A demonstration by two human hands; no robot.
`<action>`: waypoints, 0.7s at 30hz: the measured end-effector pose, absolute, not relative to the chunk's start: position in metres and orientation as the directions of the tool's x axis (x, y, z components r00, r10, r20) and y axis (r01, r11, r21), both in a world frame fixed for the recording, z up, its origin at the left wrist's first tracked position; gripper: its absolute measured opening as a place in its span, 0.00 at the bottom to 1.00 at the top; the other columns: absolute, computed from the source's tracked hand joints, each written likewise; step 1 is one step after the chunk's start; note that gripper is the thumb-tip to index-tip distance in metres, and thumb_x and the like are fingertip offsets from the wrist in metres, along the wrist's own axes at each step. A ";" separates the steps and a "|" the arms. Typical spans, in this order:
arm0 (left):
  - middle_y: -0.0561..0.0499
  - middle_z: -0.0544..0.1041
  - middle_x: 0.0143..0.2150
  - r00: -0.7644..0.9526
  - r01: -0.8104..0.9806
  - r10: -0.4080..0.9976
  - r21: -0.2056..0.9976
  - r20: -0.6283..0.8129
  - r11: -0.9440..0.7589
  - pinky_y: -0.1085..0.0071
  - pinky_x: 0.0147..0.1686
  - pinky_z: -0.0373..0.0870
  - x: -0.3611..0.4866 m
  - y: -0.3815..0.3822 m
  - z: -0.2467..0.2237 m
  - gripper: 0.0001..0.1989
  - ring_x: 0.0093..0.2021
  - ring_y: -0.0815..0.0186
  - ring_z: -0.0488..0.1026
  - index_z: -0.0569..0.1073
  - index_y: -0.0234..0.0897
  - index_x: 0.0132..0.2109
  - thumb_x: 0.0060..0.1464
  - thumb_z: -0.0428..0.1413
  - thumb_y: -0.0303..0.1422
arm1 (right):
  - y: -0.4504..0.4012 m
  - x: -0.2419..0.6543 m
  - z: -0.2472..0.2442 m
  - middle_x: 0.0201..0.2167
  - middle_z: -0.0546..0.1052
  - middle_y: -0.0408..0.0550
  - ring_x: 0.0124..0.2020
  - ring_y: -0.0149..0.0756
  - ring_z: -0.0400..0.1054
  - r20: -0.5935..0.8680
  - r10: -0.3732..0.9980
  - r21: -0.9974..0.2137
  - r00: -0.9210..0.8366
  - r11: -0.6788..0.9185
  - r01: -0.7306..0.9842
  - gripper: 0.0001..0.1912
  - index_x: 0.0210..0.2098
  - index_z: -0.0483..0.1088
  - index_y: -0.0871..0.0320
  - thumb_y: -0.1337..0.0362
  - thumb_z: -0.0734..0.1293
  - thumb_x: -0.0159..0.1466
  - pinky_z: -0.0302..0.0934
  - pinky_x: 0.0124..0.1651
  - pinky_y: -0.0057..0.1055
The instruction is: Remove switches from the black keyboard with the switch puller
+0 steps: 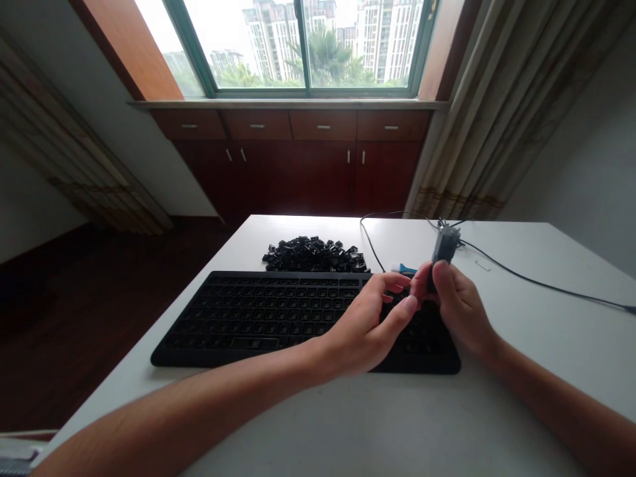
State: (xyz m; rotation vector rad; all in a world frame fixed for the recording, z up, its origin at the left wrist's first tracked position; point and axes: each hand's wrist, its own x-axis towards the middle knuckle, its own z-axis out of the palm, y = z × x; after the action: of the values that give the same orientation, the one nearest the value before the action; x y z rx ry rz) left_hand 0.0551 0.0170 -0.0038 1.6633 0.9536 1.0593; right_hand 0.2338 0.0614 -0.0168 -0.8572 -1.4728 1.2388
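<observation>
My right hand (463, 306) grips a small dark brush (446, 245), its grey bristle end pointing up and its lower part hidden by my fingers. My left hand (360, 328) reaches in from the left, thumb and fingers apart, with fingertips close to the fingers of my right hand; whether they touch is hard to tell. Beneath both hands lies a black keyboard (223, 324) stripped of its keycaps, with rows of bare key sockets showing. A heap of loose black keycaps (313, 255) sits behind the keyboard.
A blue-and-white item (405, 268), partly hidden, lies behind the keyboard near my hands. A black cable (536, 283) runs across the white table (527, 331) to the right edge. A thin bent wire piece (483, 265) lies nearby. Beyond the table stand red-brown cabinets (298, 169).
</observation>
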 end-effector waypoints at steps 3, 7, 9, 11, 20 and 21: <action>0.44 0.70 0.57 0.321 0.120 0.925 0.960 0.202 -0.251 0.60 0.59 0.63 0.055 0.017 -0.003 0.19 0.58 0.61 0.67 0.64 0.37 0.57 0.65 0.49 0.41 | 0.057 0.234 -0.019 0.28 0.73 0.44 0.28 0.31 0.68 0.285 0.936 -0.958 -0.205 0.283 -0.041 0.19 0.32 0.68 0.57 0.51 0.58 0.70 0.66 0.32 0.28; 0.44 0.70 0.56 0.318 0.126 0.931 0.965 0.181 -0.231 0.60 0.59 0.63 0.054 0.016 -0.003 0.19 0.57 0.61 0.67 0.64 0.36 0.57 0.65 0.49 0.42 | 0.057 0.238 -0.021 0.28 0.72 0.45 0.27 0.32 0.69 0.263 0.926 -0.958 -0.271 0.217 -0.188 0.23 0.35 0.69 0.56 0.48 0.52 0.71 0.66 0.31 0.31; 0.45 0.70 0.56 0.322 0.133 0.928 0.961 0.189 -0.242 0.61 0.59 0.63 0.054 0.016 -0.003 0.18 0.57 0.62 0.67 0.65 0.36 0.57 0.65 0.49 0.41 | 0.059 0.239 -0.022 0.27 0.72 0.45 0.26 0.33 0.68 0.254 0.919 -0.954 -0.301 0.185 -0.238 0.24 0.36 0.69 0.55 0.47 0.50 0.71 0.65 0.29 0.32; 0.45 0.70 0.56 0.319 0.137 0.927 0.958 0.200 -0.253 0.62 0.58 0.64 0.054 0.016 -0.003 0.18 0.56 0.63 0.67 0.65 0.36 0.56 0.65 0.49 0.41 | 0.060 0.239 -0.023 0.25 0.71 0.44 0.24 0.33 0.67 0.253 0.920 -0.950 -0.300 0.178 -0.256 0.25 0.36 0.68 0.55 0.47 0.49 0.71 0.63 0.28 0.32; 0.43 0.68 0.59 0.363 0.245 0.905 0.914 0.223 -0.323 0.61 0.59 0.64 0.052 0.014 -0.001 0.21 0.58 0.60 0.66 0.63 0.36 0.59 0.63 0.51 0.41 | 0.057 0.239 -0.027 0.21 0.62 0.38 0.20 0.29 0.56 0.356 0.889 -0.933 -0.287 0.324 -0.154 0.20 0.39 0.66 0.54 0.47 0.54 0.70 0.51 0.24 0.29; 0.42 0.68 0.60 0.386 0.278 0.894 0.895 0.229 -0.350 0.60 0.60 0.64 0.052 0.013 0.001 0.23 0.59 0.59 0.65 0.62 0.36 0.60 0.62 0.52 0.42 | 0.057 0.239 -0.027 0.21 0.62 0.38 0.20 0.29 0.56 0.373 0.884 -0.927 -0.282 0.348 -0.137 0.18 0.39 0.65 0.54 0.47 0.55 0.69 0.51 0.24 0.29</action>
State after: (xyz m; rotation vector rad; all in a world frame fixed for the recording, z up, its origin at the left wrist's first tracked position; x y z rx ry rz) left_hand 0.0516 0.0131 0.0006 1.8379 1.0169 0.9619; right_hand 0.2386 0.0567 -0.0273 -0.7056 -1.5188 1.1719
